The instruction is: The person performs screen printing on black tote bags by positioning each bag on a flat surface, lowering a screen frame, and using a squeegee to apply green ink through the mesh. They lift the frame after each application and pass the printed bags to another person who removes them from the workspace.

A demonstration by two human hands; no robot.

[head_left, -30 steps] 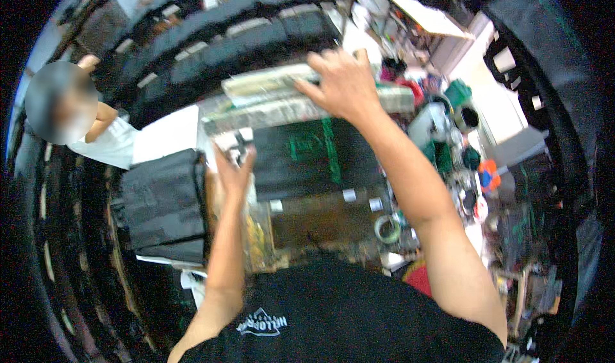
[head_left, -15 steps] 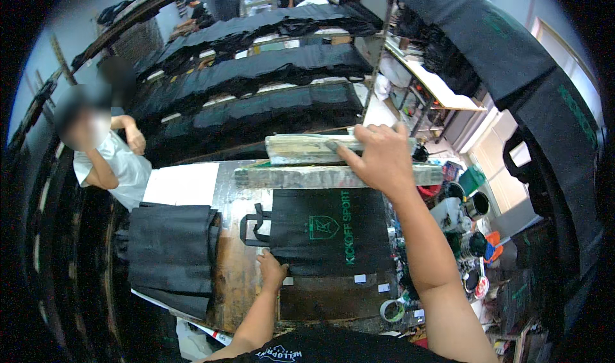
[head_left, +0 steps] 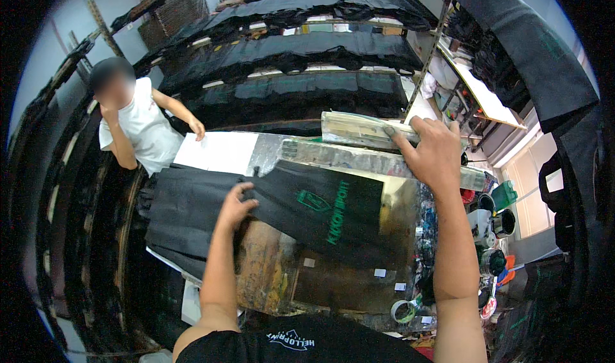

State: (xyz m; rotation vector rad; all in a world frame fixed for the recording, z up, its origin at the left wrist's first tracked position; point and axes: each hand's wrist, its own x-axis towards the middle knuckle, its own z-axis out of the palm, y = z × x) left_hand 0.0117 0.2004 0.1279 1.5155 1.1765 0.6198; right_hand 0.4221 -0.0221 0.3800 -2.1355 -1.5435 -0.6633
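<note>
A black fabric bag (head_left: 349,196) with a green printed crest and lettering lies askew over the worktable (head_left: 269,260), its left end reaching a stack of black bags (head_left: 179,203). My left hand (head_left: 236,206) is beside the bag's left end, thumb and fingers apart; I see no cloth pinched between them. At the back, my right hand (head_left: 435,151) grips a long pale ink-stained squeegee (head_left: 359,129), thumb in front. Just below it runs the stained edge of a raised printing frame (head_left: 346,161); whether my hidden fingers also hold this frame is unclear.
A person in a white shirt (head_left: 144,119) stands at the far left by a white sheet (head_left: 221,151). Ink pots (head_left: 503,222) and a tape roll (head_left: 402,311) stand on the right. Racks of black bags (head_left: 307,90) fill the back.
The bag has shifted left and turned askew, baring part of the board beneath. My left hand has moved up and left. My right hand stays on the squeegee while the view has shifted.
</note>
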